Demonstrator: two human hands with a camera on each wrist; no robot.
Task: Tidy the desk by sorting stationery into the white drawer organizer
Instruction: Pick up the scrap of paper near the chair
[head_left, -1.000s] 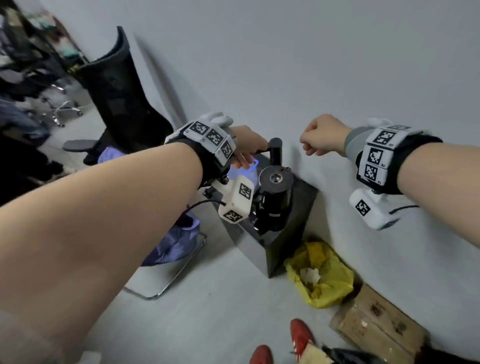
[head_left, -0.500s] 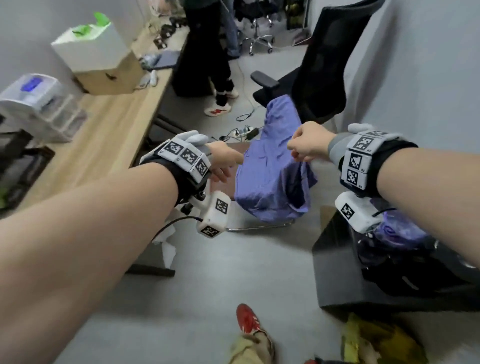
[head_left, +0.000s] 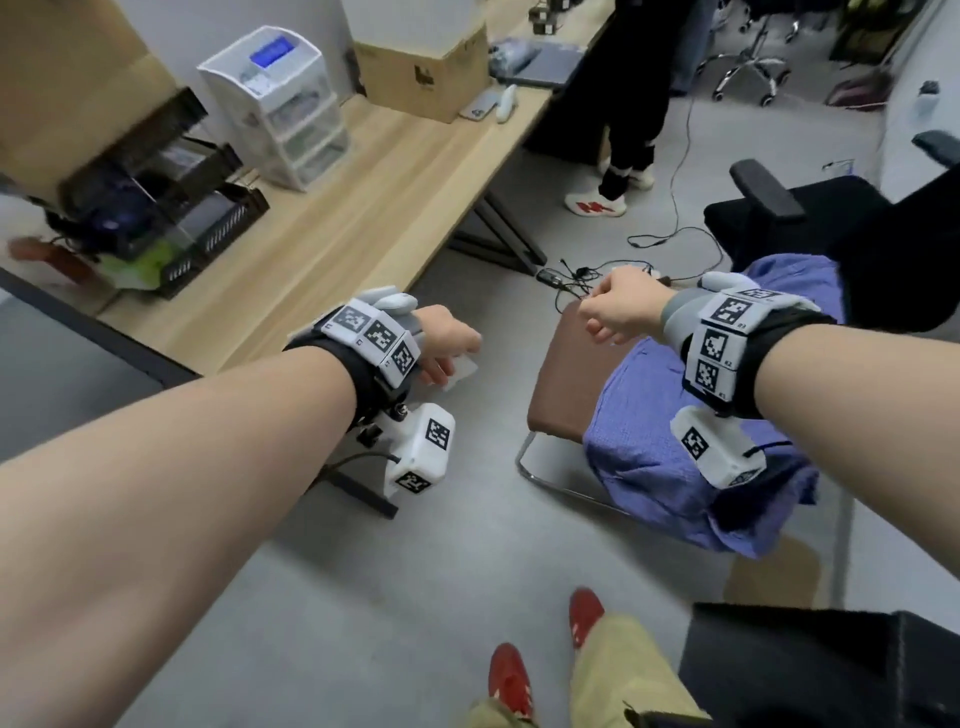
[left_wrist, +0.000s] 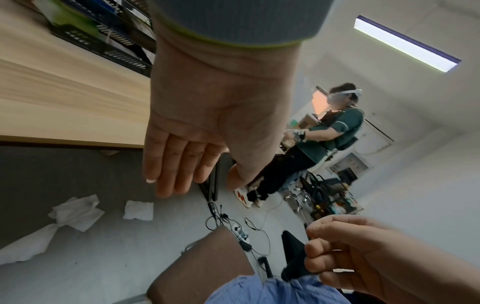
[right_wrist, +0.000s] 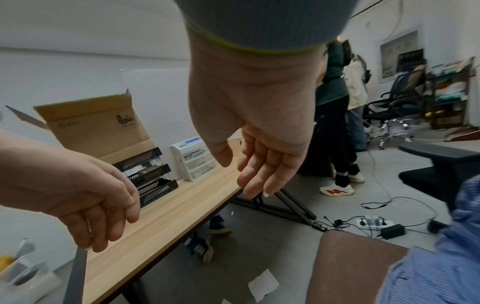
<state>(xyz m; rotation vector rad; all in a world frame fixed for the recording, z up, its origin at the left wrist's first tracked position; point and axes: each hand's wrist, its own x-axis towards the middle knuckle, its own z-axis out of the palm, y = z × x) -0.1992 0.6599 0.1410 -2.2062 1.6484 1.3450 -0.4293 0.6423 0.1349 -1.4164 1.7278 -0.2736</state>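
Note:
The white drawer organizer (head_left: 280, 104) stands on the wooden desk (head_left: 337, 218) by the wall, far ahead and left of both hands; the right wrist view shows this organizer (right_wrist: 193, 162) too. My left hand (head_left: 452, 364) hangs over the floor just off the desk's edge. In the left wrist view my left hand (left_wrist: 197, 185) has nearly straight fingers and holds nothing. My right hand (head_left: 597, 325) floats above a brown chair seat, and in the right wrist view the right hand (right_wrist: 241, 174) is loosely curled and empty. No loose stationery is visible.
Black stacked trays (head_left: 156, 208) and a cardboard box (head_left: 421, 67) sit on the desk. A brown chair (head_left: 561, 374) draped with blue cloth (head_left: 675, 467) stands at right. Cables (head_left: 597, 275) lie on the floor. Another person (head_left: 623, 104) stands behind. A black box (head_left: 805, 675) is at lower right.
The head view has swung from the wall and the floor gear round to the desk and organizer. Both hands stay held out in front, empty.

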